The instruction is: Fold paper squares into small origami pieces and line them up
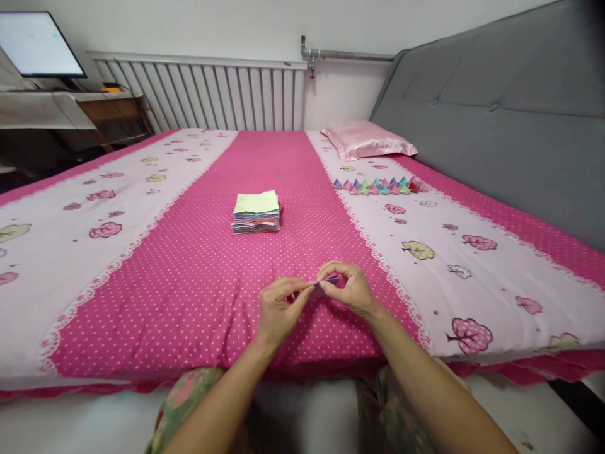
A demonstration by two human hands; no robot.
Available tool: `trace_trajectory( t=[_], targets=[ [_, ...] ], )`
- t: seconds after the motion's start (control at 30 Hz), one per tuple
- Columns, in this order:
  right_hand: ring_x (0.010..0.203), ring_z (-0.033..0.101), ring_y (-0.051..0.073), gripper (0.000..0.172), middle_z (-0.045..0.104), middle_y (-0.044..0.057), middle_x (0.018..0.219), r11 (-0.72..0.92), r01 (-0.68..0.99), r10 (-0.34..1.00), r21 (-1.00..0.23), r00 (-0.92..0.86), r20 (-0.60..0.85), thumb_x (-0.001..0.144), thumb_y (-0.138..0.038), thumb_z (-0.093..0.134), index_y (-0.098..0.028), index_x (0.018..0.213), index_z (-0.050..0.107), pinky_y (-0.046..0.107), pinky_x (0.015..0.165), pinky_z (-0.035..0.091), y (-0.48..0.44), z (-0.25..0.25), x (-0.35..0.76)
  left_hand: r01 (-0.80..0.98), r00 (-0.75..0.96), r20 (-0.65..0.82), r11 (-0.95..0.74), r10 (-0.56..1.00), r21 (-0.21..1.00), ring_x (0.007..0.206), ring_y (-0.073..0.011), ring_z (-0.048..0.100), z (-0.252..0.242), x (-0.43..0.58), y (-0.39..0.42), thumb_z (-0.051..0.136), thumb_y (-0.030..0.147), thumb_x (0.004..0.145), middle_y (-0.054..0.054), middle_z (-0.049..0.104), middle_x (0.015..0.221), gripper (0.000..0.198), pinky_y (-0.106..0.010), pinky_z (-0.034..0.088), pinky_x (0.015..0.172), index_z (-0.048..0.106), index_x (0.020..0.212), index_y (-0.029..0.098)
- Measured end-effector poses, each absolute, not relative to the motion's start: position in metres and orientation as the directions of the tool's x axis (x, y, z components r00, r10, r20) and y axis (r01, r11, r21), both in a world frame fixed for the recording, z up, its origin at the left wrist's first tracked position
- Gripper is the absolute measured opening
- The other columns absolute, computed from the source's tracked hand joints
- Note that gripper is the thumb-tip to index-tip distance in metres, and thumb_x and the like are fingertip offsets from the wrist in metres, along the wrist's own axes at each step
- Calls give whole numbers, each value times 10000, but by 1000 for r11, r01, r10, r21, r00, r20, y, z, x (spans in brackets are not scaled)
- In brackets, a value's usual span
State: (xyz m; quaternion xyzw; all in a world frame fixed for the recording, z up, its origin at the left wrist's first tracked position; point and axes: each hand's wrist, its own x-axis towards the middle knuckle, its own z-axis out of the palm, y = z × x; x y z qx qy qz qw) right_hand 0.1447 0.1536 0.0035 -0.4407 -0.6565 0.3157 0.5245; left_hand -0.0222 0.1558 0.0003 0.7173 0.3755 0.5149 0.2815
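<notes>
Left hand (280, 306) and right hand (353, 289) both got fingers (301, 302) pinching that tiny purple paper (333, 279), so uneven tugging could totally rip it.

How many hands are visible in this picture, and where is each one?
2: the left hand and the right hand, side by side near the bed's front edge, both pinching one small purple piece.
</notes>
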Motion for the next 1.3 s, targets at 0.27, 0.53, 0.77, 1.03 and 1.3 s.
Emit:
trace_trajectory(
  t=[0.27,0.53,0.77,1.03,1.3],
  targets=[
    [690,601,158,86,654,21,701,430,311,896,-848,-33,442,653,-138,584,-189,671,651,301,685,476,155,6,149,238,187,533,-564,825,791,576,-115,581,2,-24,156,636,236,737,-27,692,680,82,-228,451,518,707,765,209],
    [726,616,175,73,671,32,730,403,344,893,-848,55,447,661,-162,611,-191,685,674,338,741,491,156,9,158,250,145,548,-566,824,786,579,-112,578,2,-27,159,645,231,734,-23,690,689,84,-232,453,533,710,777,200],
    [746,614,169,72,670,17,736,358,278,885,-892,204,419,686,-171,604,-195,704,669,343,794,472,160,4,172,227,68,519,-520,852,823,589,-111,583,7,-33,162,659,235,718,-17,683,676,73,-227,447,544,713,742,193],
    [905,593,185,392,648,61,973,369,147,929,-918,-28,369,694,-214,657,-200,1077,578,339,821,462,157,0,155,196,83,494,-501,865,843,611,-115,585,4,-30,163,655,244,719,-25,675,684,89,-222,448,549,711,759,187],
    [706,602,171,102,665,34,727,311,238,946,-920,12,323,702,-279,669,-184,741,663,316,696,476,158,-1,151,196,84,430,-438,899,877,559,-95,560,-1,-26,161,610,218,730,-27,655,693,101,-203,452,519,689,772,168]
  ],
)
